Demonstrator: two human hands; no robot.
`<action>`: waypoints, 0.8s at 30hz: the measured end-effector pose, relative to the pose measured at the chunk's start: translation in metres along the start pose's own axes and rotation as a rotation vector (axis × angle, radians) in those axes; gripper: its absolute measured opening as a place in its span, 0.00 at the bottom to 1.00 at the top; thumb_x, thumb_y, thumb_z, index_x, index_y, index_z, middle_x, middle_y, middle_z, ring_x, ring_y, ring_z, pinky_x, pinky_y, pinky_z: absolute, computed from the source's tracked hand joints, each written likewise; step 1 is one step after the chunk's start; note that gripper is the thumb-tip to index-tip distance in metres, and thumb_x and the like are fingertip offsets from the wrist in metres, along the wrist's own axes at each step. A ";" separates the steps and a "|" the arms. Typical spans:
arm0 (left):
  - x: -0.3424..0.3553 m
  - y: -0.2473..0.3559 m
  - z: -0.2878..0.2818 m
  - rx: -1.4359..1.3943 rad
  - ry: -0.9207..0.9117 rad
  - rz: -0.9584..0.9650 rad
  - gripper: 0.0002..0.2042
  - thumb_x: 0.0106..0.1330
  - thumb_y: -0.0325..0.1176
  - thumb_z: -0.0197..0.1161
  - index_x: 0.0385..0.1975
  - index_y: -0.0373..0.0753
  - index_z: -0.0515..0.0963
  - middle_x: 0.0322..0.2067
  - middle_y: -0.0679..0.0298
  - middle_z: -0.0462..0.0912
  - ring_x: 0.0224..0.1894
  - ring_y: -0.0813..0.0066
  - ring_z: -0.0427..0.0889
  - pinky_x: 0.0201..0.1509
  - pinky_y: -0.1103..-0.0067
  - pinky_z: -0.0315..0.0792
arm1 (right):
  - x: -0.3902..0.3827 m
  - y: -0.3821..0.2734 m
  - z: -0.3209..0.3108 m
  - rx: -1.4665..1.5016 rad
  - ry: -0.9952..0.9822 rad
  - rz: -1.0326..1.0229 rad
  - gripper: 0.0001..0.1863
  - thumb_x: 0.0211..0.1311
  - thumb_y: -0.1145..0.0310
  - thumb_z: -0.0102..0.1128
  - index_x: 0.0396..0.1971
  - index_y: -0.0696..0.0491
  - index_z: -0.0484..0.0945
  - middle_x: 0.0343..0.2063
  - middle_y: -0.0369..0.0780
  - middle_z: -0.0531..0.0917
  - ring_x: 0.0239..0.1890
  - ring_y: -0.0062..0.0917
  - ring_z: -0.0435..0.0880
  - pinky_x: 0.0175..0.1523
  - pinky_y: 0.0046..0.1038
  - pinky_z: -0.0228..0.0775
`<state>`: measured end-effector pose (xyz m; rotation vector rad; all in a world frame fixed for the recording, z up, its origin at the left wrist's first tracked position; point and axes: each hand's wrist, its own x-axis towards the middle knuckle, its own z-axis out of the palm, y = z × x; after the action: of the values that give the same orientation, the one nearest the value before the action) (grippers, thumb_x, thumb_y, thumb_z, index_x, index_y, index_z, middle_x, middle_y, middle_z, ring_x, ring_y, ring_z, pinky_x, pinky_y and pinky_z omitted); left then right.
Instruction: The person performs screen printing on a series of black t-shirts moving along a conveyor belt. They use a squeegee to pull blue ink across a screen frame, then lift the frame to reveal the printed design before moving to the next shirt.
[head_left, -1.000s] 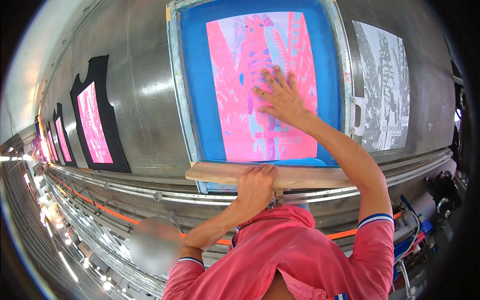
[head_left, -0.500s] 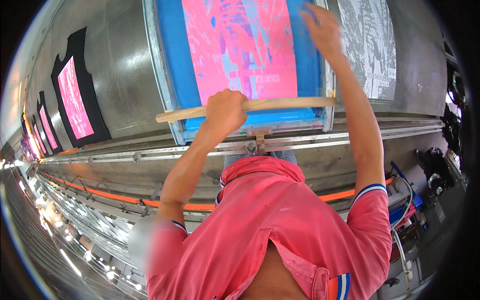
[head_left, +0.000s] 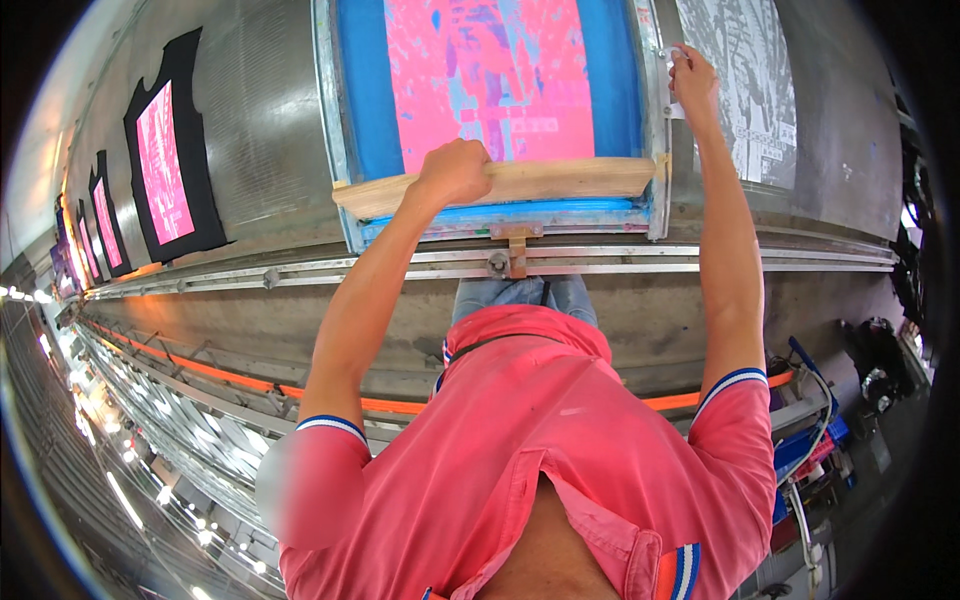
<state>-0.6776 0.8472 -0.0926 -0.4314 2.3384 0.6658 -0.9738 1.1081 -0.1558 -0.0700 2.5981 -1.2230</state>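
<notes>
So, the left hand (head_left: 455,172) has a wooden bar (head_left: 575,180) in its grip, fingers folded down over it left of the bar's middle, knuckles up. The bar lies crosswise over the near end of the screen frame (head_left: 335,110), pretty much spanning it from one side rail to the other. Inside the frame there's blue mesh (head_left: 365,100) around a big pink picture (head_left: 430,110), and the bar sits right at that picture's lower edge, with a bright blue strip (head_left: 560,212) showing just below it.

Right hand (head_left: 695,85) is over at the frame's right side, fingers curled in at a white handle (head_left: 675,112). The hand hides most of it, so I honestly can't tell whether they're wrapped tight or just touching.

Just right of that, there's a grey print (head_left: 745,90) lying on the metal tabletop (head_left: 262,130). Off to the left is a row of black garments (head_left: 198,180) with pink pictures on them, the nearest one the biggest in view. Along the tabletop's near edge runs a metal rail (head_left: 620,260), and a brownish bracket (head_left: 517,248) sits between it and the frame.
</notes>
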 end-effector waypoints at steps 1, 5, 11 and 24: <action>0.006 0.000 -0.002 -0.010 -0.015 -0.011 0.12 0.45 0.26 0.62 0.30 0.37 0.88 0.29 0.48 0.86 0.35 0.47 0.85 0.40 0.59 0.78 | 0.003 -0.001 0.001 -0.036 0.033 -0.006 0.18 0.69 0.60 0.56 0.54 0.50 0.83 0.31 0.46 0.88 0.31 0.38 0.87 0.42 0.38 0.76; 0.039 -0.011 -0.005 0.057 -0.260 0.033 0.11 0.40 0.25 0.63 0.25 0.34 0.87 0.28 0.46 0.86 0.33 0.47 0.85 0.38 0.60 0.77 | 0.014 0.027 0.007 -0.111 0.070 -0.089 0.18 0.68 0.60 0.55 0.52 0.51 0.84 0.36 0.48 0.87 0.37 0.41 0.87 0.47 0.39 0.76; 0.062 -0.031 -0.062 -0.104 -0.411 0.063 0.12 0.34 0.24 0.68 0.24 0.33 0.86 0.27 0.48 0.87 0.32 0.52 0.86 0.37 0.61 0.76 | 0.011 -0.003 -0.009 -0.403 0.207 -0.304 0.21 0.67 0.57 0.58 0.53 0.53 0.83 0.42 0.49 0.87 0.47 0.44 0.85 0.56 0.38 0.74; 0.227 -0.031 -0.274 0.178 0.557 0.225 0.13 0.52 0.38 0.66 0.37 0.47 0.88 0.38 0.54 0.88 0.43 0.52 0.86 0.47 0.60 0.80 | 0.172 -0.227 0.064 -0.970 -0.420 -0.665 0.23 0.49 0.58 0.67 0.48 0.48 0.85 0.44 0.46 0.86 0.49 0.44 0.85 0.53 0.43 0.77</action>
<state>-0.9670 0.6387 -0.0772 -0.3006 2.9792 0.4716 -1.1388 0.8876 -0.0593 -1.2770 2.5524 0.0802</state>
